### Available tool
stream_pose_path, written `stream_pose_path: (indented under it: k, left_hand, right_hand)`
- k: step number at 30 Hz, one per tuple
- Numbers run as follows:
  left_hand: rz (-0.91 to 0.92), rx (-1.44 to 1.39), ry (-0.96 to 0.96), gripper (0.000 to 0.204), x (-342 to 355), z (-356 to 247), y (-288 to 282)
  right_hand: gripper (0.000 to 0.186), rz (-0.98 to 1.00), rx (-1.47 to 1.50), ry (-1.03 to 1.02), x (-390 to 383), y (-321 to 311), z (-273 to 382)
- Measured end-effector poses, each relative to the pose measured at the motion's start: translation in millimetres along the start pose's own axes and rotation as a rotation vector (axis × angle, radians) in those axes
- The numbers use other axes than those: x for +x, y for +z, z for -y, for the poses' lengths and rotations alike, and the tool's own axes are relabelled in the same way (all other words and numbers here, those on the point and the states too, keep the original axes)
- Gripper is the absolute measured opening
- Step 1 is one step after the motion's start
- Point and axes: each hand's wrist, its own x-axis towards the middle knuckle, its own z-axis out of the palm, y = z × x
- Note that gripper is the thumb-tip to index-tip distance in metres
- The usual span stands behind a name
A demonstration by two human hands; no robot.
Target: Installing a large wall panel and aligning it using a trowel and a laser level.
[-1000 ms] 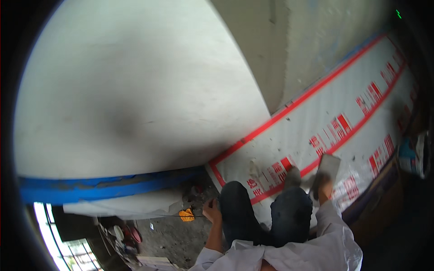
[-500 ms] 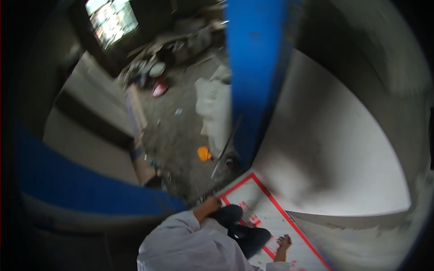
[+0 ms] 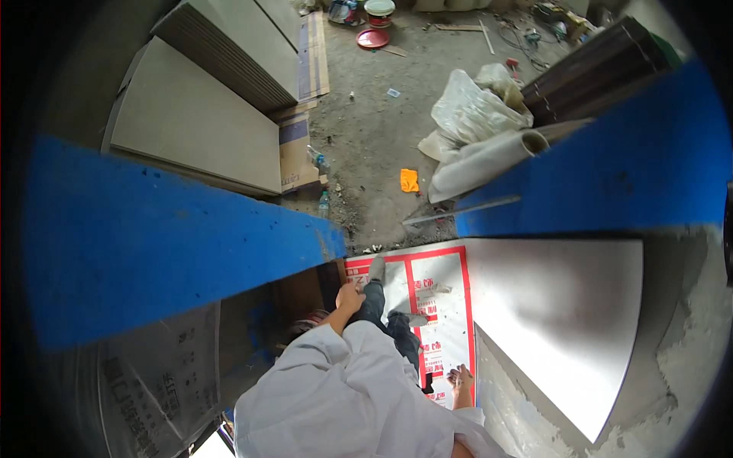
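My left hand [image 3: 350, 296] hangs beside my left leg [image 3: 372, 304], its fingers curled in and nothing visible in them. Lower on the right, my right hand [image 3: 461, 378] is held over the edge of a white floor-protection sheet [image 3: 447, 313] with red borders and red print. Its fingers are bent together; whether a small thing is between them I cannot make out. My grey shoes [image 3: 418, 320] are on the sheet, one ahead of the other. To the right of the sheet lies a large white panel [image 3: 557, 305], apart from both hands.
Blue-faced wall ends [image 3: 175, 229] flank the opening ahead. Beyond it, large tiles [image 3: 206, 114] stack at the left. A plastic sheet [image 3: 477, 111], a pale roll [image 3: 489, 164], a metal strip [image 3: 462, 210] and an orange scrap [image 3: 409, 180] lie on the concrete floor [image 3: 366, 137].
My view has swung to the right and now faces the opening squarely. My legs have spread into a stride. Both hands appear higher in the picture, and the blur has cleared.
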Motion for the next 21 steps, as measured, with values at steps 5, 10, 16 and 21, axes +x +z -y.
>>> stream_pose_path:
  k: [5,10,16,21]
  left_hand:
    - [0.085,0.026,-0.032,0.019,47,12,-52]
    - [-0.038,0.034,-0.058,0.039,111,7,-92]
    - [-0.091,-0.189,-0.095,0.054,181,-91,-145]
    - [-0.255,-0.347,0.038,0.026,210,-131,-157]
  right_hand:
    - [0.035,0.117,-0.120,-0.175,-38,93,66]
    - [0.039,0.253,-0.335,-0.328,-96,219,165]
    - [0.027,0.351,-0.263,-0.297,-50,287,217]
    - [0.031,0.523,-0.631,-0.373,46,297,242]
